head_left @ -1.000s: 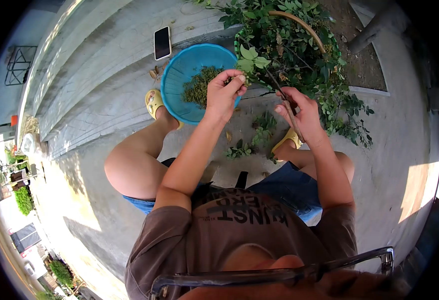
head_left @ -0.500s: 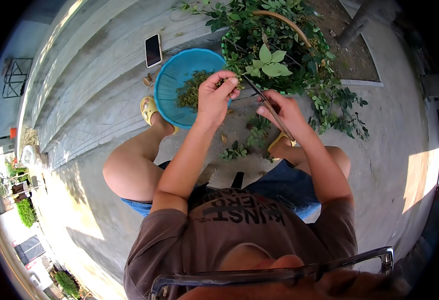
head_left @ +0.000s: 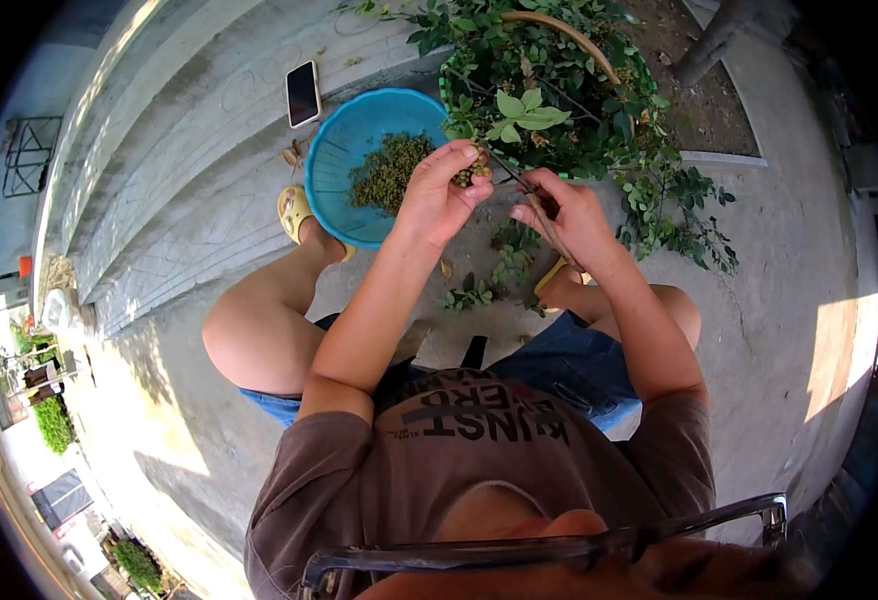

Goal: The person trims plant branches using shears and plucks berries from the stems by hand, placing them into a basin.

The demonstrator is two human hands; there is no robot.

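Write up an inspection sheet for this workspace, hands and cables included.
Surface: grey ground with pale steps alongside; sunlit patch at the right.
Job's things: blue basin holding a heap of small greenish berries; beside it, a basket overflowing with leafy branches.
Clutter: phone lying beyond the basin; dry leaves near it; green sprigs on the ground between the feet.
Left hand: holds a berry cluster.
Right hand: grips a brown stick; twig or tool unclear.
Cables: nothing seen.
Surroundings: soil patch beyond the basket.

Concrete steps [head_left: 174,150], sunlit paving [head_left: 171,435] and a tree trunk [head_left: 711,52] near bare soil [head_left: 687,112] show an outdoor yard.
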